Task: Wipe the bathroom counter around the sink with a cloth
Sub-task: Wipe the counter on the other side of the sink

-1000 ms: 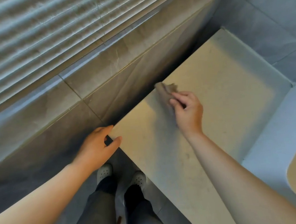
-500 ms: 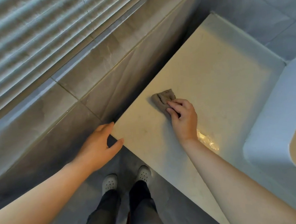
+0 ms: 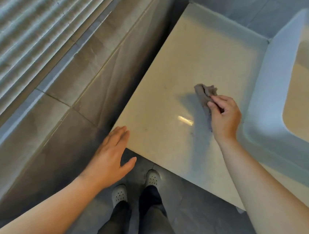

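As right hand (image 3: 224,117) grips cloth (image 3: 203,92), counter (image 3: 191,55) gleams.

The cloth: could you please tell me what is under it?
Beige counter shows all around the cloth, which the right hand pinches. The patch directly beneath is covered, so any dirt there cannot be seen.

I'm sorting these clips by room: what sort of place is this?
Most likely a bathroom: a white basin beside a pale counter, grey tiled walls, and the right hand gripping a cloth over the counter.
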The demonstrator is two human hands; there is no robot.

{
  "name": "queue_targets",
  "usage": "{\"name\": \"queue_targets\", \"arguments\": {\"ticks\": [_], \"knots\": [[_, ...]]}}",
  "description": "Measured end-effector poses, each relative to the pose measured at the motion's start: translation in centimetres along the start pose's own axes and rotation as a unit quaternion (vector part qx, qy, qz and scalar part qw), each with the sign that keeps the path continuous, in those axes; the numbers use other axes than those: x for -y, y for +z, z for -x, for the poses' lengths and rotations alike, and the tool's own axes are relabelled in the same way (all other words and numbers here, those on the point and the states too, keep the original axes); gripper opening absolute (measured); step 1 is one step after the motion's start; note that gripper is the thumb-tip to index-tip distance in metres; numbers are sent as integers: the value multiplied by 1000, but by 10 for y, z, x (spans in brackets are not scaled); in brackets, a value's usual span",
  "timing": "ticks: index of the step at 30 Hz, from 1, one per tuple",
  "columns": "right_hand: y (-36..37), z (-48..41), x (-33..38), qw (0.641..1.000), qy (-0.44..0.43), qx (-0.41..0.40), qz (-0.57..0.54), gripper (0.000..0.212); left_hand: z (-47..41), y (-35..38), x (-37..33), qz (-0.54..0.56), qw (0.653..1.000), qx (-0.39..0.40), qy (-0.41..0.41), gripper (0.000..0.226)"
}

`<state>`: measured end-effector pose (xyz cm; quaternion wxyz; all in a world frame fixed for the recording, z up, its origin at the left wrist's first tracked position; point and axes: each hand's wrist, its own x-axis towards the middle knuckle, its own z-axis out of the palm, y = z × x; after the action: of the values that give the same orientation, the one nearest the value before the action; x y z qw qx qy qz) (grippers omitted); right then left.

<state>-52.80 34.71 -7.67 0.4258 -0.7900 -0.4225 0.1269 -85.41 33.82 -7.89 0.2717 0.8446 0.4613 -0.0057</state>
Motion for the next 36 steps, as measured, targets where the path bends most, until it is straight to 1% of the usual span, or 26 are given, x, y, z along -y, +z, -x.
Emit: {"name": "queue_targets", "arguments": {"ticks": [2, 4, 8, 13, 21, 24, 27, 29, 31, 34, 36], "knots": [[-7, -15, -18, 1000, 25, 5, 16, 23, 0, 3, 0, -6, 1000, 5, -4, 90], [-5, -19, -30, 998, 36, 35, 29, 23, -1, 4, -1, -7, 1000, 5, -9, 91], [10, -1, -29, 999, 22, 37, 33, 24, -2, 5, -3, -1, 1000, -2, -16, 92], [29, 56, -10, 994, -47, 88, 34, 25, -2, 3, 0, 0, 1000, 1, -15, 94], [40, 146, 17, 989, -59, 137, 9, 26, 0, -8, 14, 0, 1000, 20, 23, 93], [38, 167, 27, 986, -43, 164, -5, 25, 1, -12, 18, 3, 999, 23, 40, 90], [30, 177, 39, 982, 16, 183, -48, 24, 1, -13, 21, -4, 998, 34, 52, 85], [18, 171, 46, 984, 50, 151, -73, 24, 2, -13, 22, -10, 998, 36, 58, 85], [5, 148, 46, 992, 65, 78, -75, 25, 2, -12, 22, -13, 997, 39, 59, 86], [-10, 95, 25, 997, 61, -32, -27, 24, 2, -11, 22, -14, 998, 39, 56, 86], [-14, 67, 3, 995, 74, -67, 11, 23, 2, -10, 23, -14, 998, 35, 57, 86]]}}
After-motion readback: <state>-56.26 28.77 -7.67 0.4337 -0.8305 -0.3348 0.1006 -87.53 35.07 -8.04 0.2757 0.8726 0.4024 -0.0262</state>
